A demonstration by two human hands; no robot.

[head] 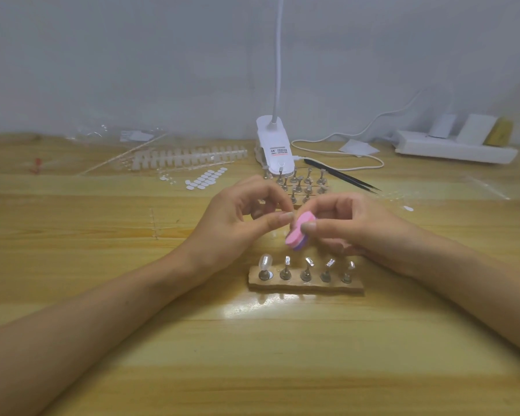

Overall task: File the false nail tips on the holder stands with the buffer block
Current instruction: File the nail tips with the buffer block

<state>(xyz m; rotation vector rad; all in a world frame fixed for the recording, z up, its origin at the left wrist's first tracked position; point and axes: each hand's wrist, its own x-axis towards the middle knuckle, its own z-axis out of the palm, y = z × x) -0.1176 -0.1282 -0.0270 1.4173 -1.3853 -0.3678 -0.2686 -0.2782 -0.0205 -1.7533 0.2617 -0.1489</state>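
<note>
My right hand [351, 226] pinches a pink and purple buffer block [297, 234] above the table. My left hand [243, 219] is raised beside it, thumb and fingers pinched together right at the block's upper edge; what they hold is too small to make out. Below both hands a wooden base [305, 285] carries a row of metal holder stands. The leftmost stand bears a clear false nail tip [265, 262]. The other stands [308, 270] show only their metal tops.
More holder stands [300, 186] crowd behind the hands, in front of a white clip lamp [275, 148]. Black tweezers [342, 178] lie to the right, strips of nail tips [189, 157] and adhesive tabs [206, 178] to the left. A white power strip [454, 150] sits far right.
</note>
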